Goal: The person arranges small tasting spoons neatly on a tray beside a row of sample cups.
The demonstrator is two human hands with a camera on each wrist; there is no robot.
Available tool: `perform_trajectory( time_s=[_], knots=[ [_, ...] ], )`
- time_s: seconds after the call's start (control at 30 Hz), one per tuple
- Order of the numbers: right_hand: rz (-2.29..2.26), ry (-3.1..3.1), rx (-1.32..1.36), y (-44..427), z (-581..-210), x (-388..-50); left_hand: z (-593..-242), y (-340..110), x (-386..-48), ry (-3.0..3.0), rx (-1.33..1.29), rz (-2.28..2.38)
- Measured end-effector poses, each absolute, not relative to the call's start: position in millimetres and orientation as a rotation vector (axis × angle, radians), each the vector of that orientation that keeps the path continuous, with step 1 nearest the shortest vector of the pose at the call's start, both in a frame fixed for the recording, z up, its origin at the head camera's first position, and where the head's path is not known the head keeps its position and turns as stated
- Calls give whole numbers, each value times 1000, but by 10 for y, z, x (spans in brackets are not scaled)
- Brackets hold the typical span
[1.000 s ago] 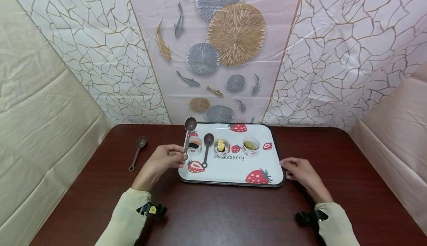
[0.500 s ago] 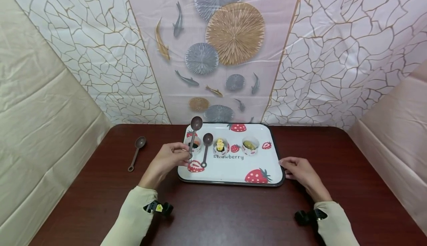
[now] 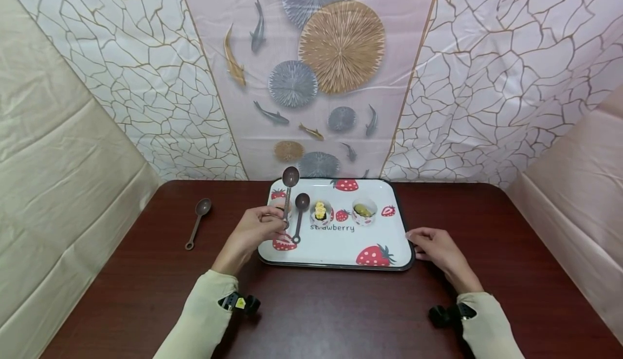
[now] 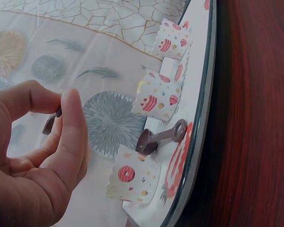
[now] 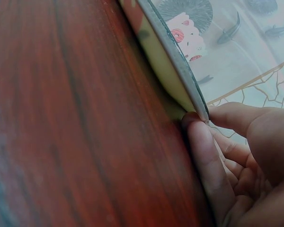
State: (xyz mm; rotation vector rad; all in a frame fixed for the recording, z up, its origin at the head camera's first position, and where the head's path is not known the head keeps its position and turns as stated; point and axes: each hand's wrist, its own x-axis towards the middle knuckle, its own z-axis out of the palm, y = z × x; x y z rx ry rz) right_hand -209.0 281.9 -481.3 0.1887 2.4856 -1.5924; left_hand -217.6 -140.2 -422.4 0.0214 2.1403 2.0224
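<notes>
brown spoon is being held above the left part of the tray; the left grip is pinching its handle end, barely parted, and the right grip is pinching the tray's right rim. likely handling light, stiff (smooth plastic, perhaps); best held mid-handle.

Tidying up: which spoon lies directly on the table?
The leftmost spoon; one spoon rests on the tray, and the left hand pinches the third spoon.

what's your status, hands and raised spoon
Left hand pinches raised spoon over tray. Right hand grips tray at its edge. Second spoon on tray, possibly in the way.
</notes>
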Motion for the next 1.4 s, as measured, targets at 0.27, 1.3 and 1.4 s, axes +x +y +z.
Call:
perform_trajectory(
  time_s=[0.27,1.3,1.4],
  knots=[
    [-1550,2499,206,2824,-4817,-2092,-4215,-1304,-2184,2096,99,2019],
    [-1540,2500,204,2814,-4801,-2085,-4208,-995,-2164,2087,146,1945],
    [-1542,2497,206,2818,-4803,-2096,-4206,-968,-2158,2079,147,1953]
  ],
)
